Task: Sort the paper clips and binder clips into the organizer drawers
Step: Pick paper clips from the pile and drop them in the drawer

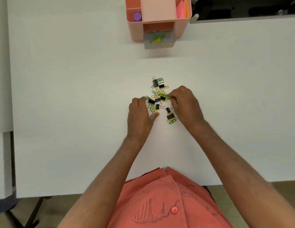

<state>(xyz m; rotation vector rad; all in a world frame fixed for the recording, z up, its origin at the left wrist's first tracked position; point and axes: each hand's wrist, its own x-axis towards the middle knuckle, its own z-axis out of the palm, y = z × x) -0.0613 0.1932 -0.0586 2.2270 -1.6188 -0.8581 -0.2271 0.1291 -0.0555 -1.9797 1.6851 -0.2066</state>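
both hands worked the mixed pile [160, 99] on the worktop [77, 96], the right hand [184, 104] pinching paper clips [170, 97], the left hand [140, 112] loosely curled beside it, the open drawer [158, 40] seemingly next.

Person wears a coral-red button-front shirt [168, 203], collar points showing at the top near the table edge. Round matching coral button [174, 210] on the placket, a smaller one [169, 183] higher up. Thin dark line drawing across the chest, like jagged peaks or a skyline. Both forearms bare, no sleeves visible on them, no watch, rings or bracelets seen. Left hand [140, 112] and right hand [186, 104] ungloved.
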